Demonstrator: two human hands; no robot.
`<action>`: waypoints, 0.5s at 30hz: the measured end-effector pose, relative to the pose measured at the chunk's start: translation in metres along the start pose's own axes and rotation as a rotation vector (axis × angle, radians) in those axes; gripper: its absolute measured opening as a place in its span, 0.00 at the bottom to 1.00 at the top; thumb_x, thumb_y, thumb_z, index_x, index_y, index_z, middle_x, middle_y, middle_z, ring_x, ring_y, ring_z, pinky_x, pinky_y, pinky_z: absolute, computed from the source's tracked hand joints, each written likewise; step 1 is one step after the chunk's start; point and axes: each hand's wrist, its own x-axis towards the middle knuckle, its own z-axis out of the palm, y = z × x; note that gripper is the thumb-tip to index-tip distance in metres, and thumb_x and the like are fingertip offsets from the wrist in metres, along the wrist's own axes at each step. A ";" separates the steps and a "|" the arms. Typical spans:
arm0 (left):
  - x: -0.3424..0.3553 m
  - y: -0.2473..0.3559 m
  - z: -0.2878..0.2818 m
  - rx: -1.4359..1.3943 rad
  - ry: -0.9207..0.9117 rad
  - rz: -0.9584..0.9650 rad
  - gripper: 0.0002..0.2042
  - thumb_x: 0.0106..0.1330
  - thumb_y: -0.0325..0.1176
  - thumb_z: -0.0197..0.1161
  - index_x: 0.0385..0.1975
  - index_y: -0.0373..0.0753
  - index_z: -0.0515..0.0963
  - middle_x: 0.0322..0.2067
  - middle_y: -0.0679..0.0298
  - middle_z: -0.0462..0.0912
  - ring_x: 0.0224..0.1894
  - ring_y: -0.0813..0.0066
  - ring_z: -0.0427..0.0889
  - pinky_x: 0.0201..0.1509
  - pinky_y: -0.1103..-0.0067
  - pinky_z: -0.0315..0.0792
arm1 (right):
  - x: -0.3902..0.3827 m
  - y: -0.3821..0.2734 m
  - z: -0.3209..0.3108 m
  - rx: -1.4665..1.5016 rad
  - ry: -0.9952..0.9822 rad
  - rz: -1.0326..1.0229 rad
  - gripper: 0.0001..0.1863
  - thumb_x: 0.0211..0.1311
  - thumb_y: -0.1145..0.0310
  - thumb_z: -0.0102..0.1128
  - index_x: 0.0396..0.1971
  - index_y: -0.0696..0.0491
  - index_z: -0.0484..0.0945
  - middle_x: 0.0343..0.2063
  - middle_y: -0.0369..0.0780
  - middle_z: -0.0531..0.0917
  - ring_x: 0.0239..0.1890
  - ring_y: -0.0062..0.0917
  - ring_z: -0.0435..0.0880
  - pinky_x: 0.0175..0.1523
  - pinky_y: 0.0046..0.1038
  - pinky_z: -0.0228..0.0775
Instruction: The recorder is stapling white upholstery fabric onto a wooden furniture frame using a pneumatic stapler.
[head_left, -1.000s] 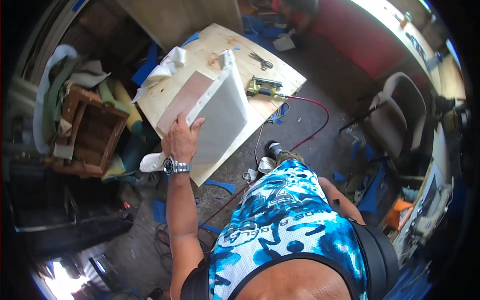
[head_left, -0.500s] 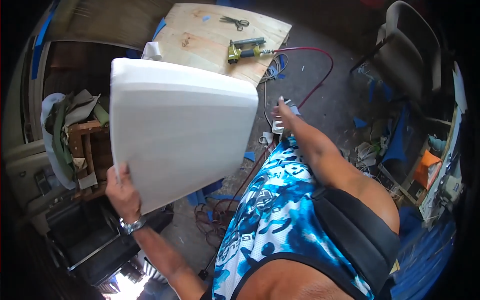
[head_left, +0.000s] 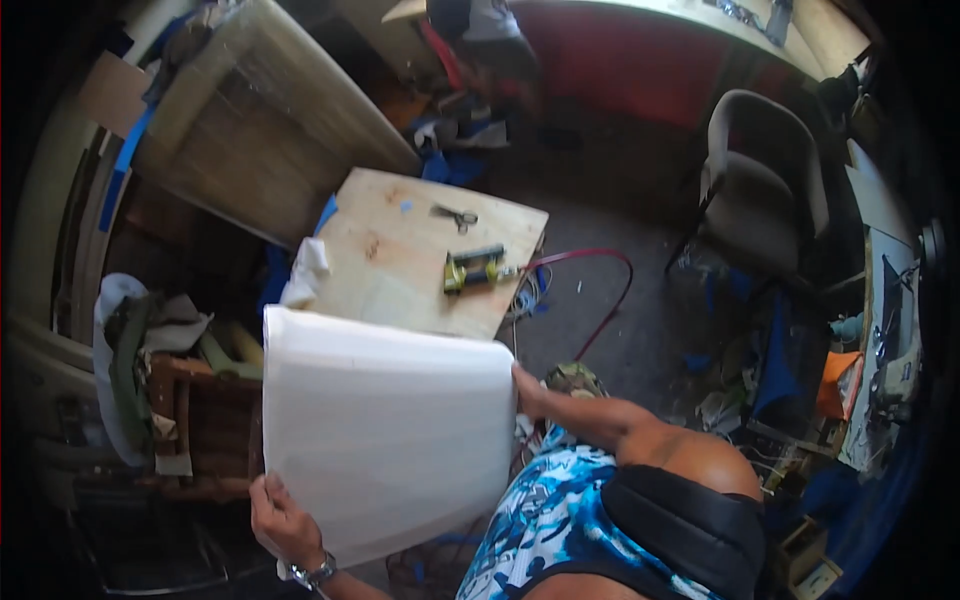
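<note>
A white fabric-covered panel [head_left: 390, 435], padded-looking and wider toward its far edge, is held up in front of me. My left hand [head_left: 285, 520], with a metal watch on the wrist, grips its lower left edge. At the panel's right edge, near the far corner, my right hand [head_left: 528, 390] has hold of it, with most of its fingers hidden. Just beyond the panel is a light wooden board [head_left: 400, 270]. On that board lie a yellow-green and black air stapler [head_left: 472, 270] and a pair of dark scissors [head_left: 456, 216].
A red air hose [head_left: 628, 275] runs from the stapler across the floor. To the right stands a brown armchair [head_left: 755, 190]; to the left, a wooden frame [head_left: 175, 420] with fabric scraps. Another person [head_left: 490, 45] is at the far side, near a long counter [head_left: 680, 15].
My right hand, apart from the panel before, is now at its right edge. My view has tilted up, showing more of the room, and the panel sits lower in it.
</note>
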 end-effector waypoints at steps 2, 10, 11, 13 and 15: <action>-0.009 0.012 -0.004 -0.067 0.014 0.050 0.11 0.73 0.29 0.48 0.40 0.30 0.78 0.29 0.45 0.80 0.32 0.45 0.80 0.37 0.63 0.74 | -0.035 -0.019 -0.014 -0.075 -0.017 0.026 0.46 0.68 0.27 0.25 0.73 0.46 0.59 0.70 0.44 0.65 0.69 0.44 0.64 0.71 0.53 0.52; -0.017 0.068 -0.106 0.244 0.402 0.417 0.20 0.74 0.42 0.46 0.35 0.36 0.85 0.31 0.51 0.86 0.30 0.48 0.83 0.34 0.61 0.75 | -0.172 -0.133 -0.020 -0.284 -0.338 0.322 0.57 0.56 0.16 0.25 0.77 0.43 0.45 0.73 0.48 0.59 0.65 0.52 0.68 0.63 0.51 0.65; -0.018 0.090 -0.118 0.248 0.435 0.488 0.21 0.74 0.43 0.47 0.34 0.36 0.85 0.31 0.51 0.86 0.30 0.48 0.83 0.33 0.61 0.75 | -0.183 -0.147 -0.027 -0.333 -0.366 0.290 0.58 0.56 0.16 0.25 0.77 0.43 0.43 0.73 0.48 0.58 0.65 0.51 0.68 0.62 0.47 0.67; -0.028 0.134 -0.131 0.222 0.480 0.439 0.25 0.77 0.48 0.45 0.32 0.35 0.84 0.31 0.52 0.86 0.29 0.49 0.83 0.32 0.61 0.75 | -0.191 -0.176 -0.056 -0.371 -0.456 0.331 0.58 0.57 0.16 0.25 0.77 0.46 0.40 0.72 0.49 0.58 0.66 0.47 0.69 0.63 0.43 0.68; -0.034 0.173 -0.136 0.267 0.558 0.476 0.28 0.78 0.51 0.42 0.32 0.35 0.84 0.29 0.51 0.85 0.28 0.49 0.82 0.31 0.62 0.74 | -0.211 -0.211 -0.074 -0.428 -0.446 0.177 0.57 0.60 0.19 0.24 0.76 0.49 0.44 0.70 0.52 0.62 0.65 0.48 0.70 0.64 0.44 0.68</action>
